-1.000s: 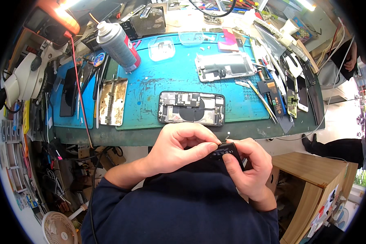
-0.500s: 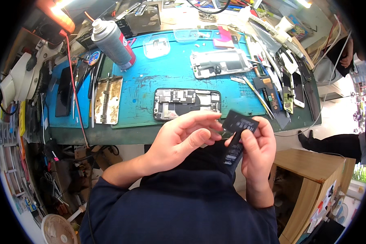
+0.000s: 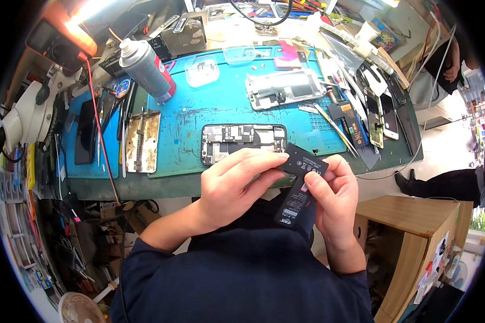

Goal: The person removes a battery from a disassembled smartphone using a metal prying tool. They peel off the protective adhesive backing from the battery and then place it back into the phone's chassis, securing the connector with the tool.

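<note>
A black L-shaped phone battery [image 3: 298, 188] with pale print is held in front of me, over my lap by the bench's near edge. My right hand [image 3: 335, 196] grips its right side, thumb on the printed face and fingers behind. My left hand [image 3: 240, 183] is closed at the battery's upper left corner, index fingertip and thumb against the edge. Just beyond my left hand lies an opened phone [image 3: 242, 141], its inner boards and parts showing; my fingers hide part of its near edge.
A blue mat [image 3: 221, 102] covers the bench. On it stand a spray can [image 3: 148, 72], a clear plastic tub [image 3: 202, 71] and a phone screen assembly [image 3: 285, 89]. A metal holder [image 3: 143, 141] lies left. Tools crowd the right; a wooden cabinet [image 3: 409, 220] stands there. Another person's hand [image 3: 451, 72] shows far right.
The battery has turned so its printed face shows more fully and sits slightly further left. My left fingers, apart from it before, have closed at its corner. The view has shifted slightly.
</note>
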Demonstrator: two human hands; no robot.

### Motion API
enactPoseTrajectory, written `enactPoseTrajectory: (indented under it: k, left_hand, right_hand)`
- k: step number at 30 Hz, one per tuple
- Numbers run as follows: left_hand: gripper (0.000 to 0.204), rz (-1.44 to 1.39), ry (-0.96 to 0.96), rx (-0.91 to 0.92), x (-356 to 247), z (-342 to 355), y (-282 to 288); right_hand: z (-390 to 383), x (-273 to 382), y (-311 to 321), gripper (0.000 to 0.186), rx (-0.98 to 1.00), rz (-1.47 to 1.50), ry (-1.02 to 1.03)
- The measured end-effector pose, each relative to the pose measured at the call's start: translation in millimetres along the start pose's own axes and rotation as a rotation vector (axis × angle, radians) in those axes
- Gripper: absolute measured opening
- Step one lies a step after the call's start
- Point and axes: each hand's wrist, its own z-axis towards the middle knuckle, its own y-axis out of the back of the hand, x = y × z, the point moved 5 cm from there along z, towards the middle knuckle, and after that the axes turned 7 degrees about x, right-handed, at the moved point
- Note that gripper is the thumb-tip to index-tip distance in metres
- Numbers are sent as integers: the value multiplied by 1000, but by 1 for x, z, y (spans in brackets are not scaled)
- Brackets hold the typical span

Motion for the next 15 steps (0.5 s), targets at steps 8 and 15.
enactPoseTrajectory:
  k: [8, 15]
  left_hand:
    - [35, -7, -19, -35, -1, 1, 2]
    - [39, -442, 293, 32, 15, -9, -6]
  right_hand:
    - [-2, 2, -6, 20, 29, -8, 11]
    - [-1, 0, -8, 21, -23, 33, 50]
